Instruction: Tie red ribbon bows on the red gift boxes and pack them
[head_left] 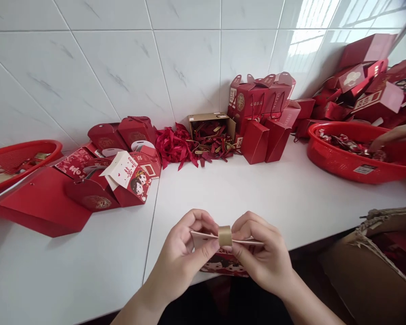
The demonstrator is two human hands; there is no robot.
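A small red gift box (225,266) with printed cartoon figures stands at the table's front edge, between my hands. Its pale top flaps meet in a ridge, and a gold ribbon band (225,235) loops over the middle of that ridge. My left hand (189,255) pinches the flaps just left of the band, thumb in front and fingers behind. On the other side, my right hand (262,253) is closed on the flaps right beside the band. The lower part of the box is partly hidden by my hands.
Red gift boxes (104,194) stand at left, more (257,104) at the back. Red ribbons (176,144) lie near a small carton (211,118) of ribbon strips. Other people's hands (397,135) reach into red baskets (358,169) at both sides. A cardboard box (352,262) sits front right.
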